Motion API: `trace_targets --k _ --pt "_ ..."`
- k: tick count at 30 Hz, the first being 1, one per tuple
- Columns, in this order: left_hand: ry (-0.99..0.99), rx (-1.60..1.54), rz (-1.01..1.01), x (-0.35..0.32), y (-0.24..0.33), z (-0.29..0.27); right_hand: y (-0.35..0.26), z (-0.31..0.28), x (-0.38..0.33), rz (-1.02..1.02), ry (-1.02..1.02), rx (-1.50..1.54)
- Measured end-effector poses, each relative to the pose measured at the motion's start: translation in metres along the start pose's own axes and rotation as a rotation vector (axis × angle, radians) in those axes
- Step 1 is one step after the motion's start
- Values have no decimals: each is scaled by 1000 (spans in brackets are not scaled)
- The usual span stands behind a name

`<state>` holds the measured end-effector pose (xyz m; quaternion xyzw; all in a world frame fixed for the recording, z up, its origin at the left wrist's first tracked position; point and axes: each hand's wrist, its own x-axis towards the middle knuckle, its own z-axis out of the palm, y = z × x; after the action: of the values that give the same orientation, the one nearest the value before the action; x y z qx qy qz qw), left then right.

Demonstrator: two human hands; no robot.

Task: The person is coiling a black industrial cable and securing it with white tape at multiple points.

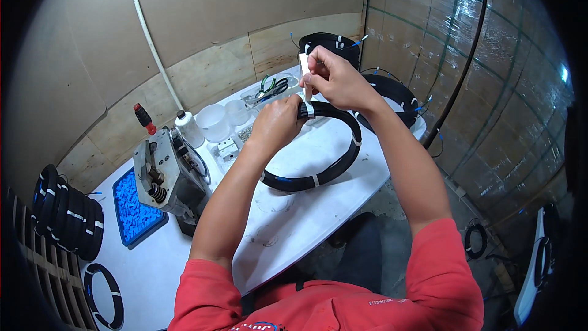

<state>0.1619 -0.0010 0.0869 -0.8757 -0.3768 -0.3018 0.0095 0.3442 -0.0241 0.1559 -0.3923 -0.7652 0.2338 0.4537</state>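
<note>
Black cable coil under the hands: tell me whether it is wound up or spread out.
Wound up. The black cable coil lies as one closed ring on the white table, bound by white ties; the left hand grips its top.

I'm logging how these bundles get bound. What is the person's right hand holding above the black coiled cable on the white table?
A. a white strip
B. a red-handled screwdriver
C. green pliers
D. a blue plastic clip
A: the right hand pinches a white strip that runs down to the black coiled cable, which the left hand grips.
</note>
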Motion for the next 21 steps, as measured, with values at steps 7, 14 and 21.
trace_targets --k 7,14,21 --pt "68 -56 58 -4 -12 1 -20 40 -68 -249 174 -153" --pt "71 -21 66 -6 -13 2 6 101 -170 -355 253 -611" --pt "105 6 72 -6 -3 0 24 97 -137 252 583 175"
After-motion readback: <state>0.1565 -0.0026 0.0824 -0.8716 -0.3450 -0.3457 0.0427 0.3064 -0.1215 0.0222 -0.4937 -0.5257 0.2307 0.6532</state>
